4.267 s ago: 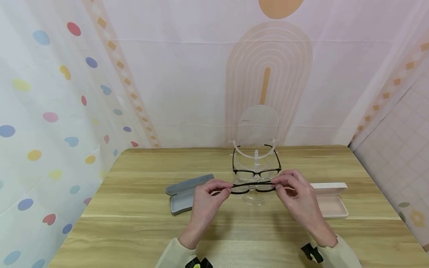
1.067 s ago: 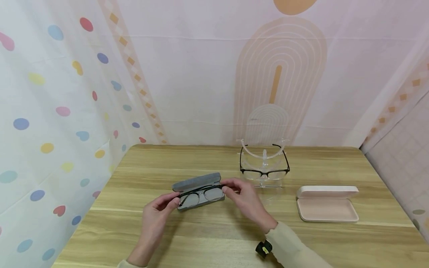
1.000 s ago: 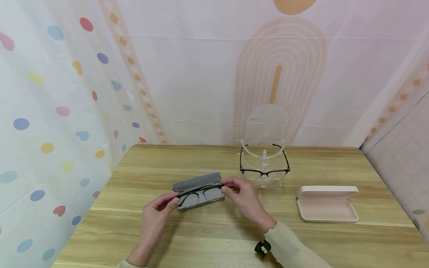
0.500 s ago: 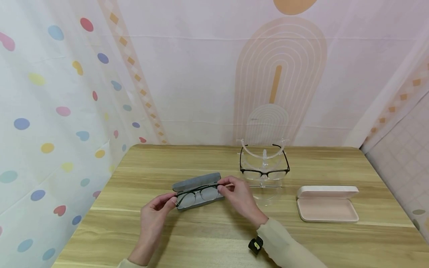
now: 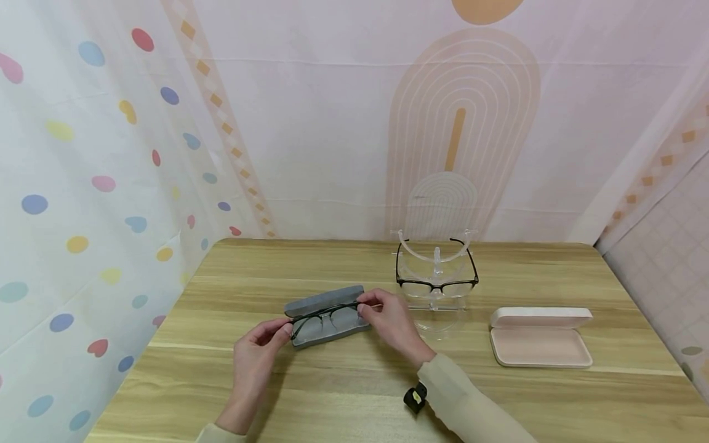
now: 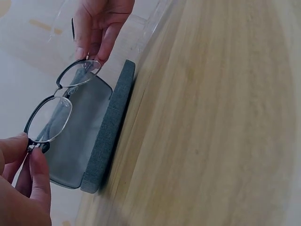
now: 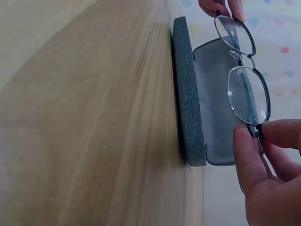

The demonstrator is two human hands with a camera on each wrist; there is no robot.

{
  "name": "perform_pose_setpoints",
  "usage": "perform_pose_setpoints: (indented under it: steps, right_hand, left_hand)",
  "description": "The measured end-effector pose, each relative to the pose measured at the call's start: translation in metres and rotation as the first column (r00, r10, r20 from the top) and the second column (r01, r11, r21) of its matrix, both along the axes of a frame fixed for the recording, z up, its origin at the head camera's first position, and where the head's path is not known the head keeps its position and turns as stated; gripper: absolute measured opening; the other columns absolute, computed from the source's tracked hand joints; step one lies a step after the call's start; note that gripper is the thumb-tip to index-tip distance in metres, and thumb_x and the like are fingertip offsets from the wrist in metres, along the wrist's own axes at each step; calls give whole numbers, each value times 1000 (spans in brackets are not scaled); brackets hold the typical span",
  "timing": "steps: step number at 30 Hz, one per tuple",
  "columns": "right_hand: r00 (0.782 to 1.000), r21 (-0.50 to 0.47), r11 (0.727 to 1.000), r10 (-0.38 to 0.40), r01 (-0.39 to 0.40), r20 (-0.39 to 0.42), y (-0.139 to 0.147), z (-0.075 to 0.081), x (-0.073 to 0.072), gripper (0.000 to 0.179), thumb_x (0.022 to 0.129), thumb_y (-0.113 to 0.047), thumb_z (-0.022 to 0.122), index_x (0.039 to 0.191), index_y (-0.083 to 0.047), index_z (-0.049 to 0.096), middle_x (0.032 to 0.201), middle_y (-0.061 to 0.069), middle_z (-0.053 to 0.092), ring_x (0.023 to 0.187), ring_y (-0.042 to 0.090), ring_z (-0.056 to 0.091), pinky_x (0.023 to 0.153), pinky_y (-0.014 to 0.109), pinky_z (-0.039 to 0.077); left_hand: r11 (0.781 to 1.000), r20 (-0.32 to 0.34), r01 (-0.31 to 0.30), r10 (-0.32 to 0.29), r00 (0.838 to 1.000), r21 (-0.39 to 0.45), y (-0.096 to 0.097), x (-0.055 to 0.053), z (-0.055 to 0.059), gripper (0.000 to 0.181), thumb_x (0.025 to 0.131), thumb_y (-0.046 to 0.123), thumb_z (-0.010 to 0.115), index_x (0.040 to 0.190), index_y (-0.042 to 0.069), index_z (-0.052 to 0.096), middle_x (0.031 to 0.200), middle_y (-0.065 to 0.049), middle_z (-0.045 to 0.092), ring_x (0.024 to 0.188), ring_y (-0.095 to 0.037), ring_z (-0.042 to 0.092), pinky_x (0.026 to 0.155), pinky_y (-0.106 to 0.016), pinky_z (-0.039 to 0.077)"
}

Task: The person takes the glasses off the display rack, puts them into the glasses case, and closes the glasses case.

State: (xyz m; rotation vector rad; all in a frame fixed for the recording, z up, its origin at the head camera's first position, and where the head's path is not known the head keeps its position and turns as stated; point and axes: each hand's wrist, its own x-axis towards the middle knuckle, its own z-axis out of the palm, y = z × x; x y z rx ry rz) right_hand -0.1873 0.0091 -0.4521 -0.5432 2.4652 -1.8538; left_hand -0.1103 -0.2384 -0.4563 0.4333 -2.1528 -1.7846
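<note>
Patterned cloth (image 5: 310,154) hung behind a wooden table (image 5: 354,394). From the head view, dark-topped glasses (image 5: 325,314) stretched between the left hand (image 5: 256,354) and the right hand (image 5: 392,321), over a gray case (image 5: 332,338) whose lid (image 5: 318,301) leaned back just beyond the grip. To the right of the grip and farther off, other glasses (image 5: 437,287) rested on a clear stand (image 5: 437,253); well to the right of the grip lay a pink case (image 5: 543,349), its lid raised.

Seen from the left wrist, the left hand held one outer corner of the frame in a narrow pinch, fingers (image 6: 40,176) off the lenses (image 6: 49,120). Keeping that pinch light, and moving both ends evenly, seemed the way to avoid smudges and twisting.

From the right wrist, the right hand pinched the opposite corner, its fingers bent, the two hands facing each other. Folded arms (image 7: 249,94) lay behind the lenses, best kept tucked. Whether the rims touched the gray case's lining below the grip could not be told.
</note>
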Motion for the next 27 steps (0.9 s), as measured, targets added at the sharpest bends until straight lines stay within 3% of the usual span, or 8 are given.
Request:
perform_pose_setpoints:
  steps: [6, 14, 19, 27]
  right_hand:
    - [1000, 44, 999, -13, 12, 12, -1, -1, -6, 12, 94, -3, 68, 103, -2, 76, 93, 6, 74, 81, 14, 68, 70, 25, 54]
    - [999, 116, 992, -41, 39, 11, -1, -3, -14, 11, 94, -2, 68, 99, -4, 78, 93, 5, 76, 84, 14, 67, 75, 29, 56]
    - [998, 147, 988, -51, 46, 28, 1, -4, -17, 11, 94, -2, 68, 98, -4, 78, 92, 5, 76, 85, 16, 68, 76, 32, 56]
    - [999, 200, 980, -35, 26, 38, 0, -4, -17, 10, 94, -3, 69, 97, -4, 78, 92, 4, 76, 81, 11, 64, 69, 27, 52]
  left_hand:
    - [999, -2, -12, 12, 1000, -40, 0, -4, -3, 26, 91, 12, 81, 111, -4, 76, 92, 7, 76, 81, -3, 65, 71, -15, 52]
    - [980, 11, 21, -19, 1000, -199, -2, -12, -8, 18, 92, 12, 81, 106, 1, 79, 101, -10, 77, 83, -2, 64, 70, -14, 51]
    - [965, 41, 48, -38, 998, -258, -4, -18, -11, 14, 91, 12, 81, 103, 5, 80, 97, -8, 77, 84, -4, 65, 69, -15, 51]
    - [956, 95, 80, -55, 994, -282, -9, -23, -10, 14, 92, 14, 80, 102, 4, 80, 94, -6, 76, 81, -9, 62, 67, -18, 49]
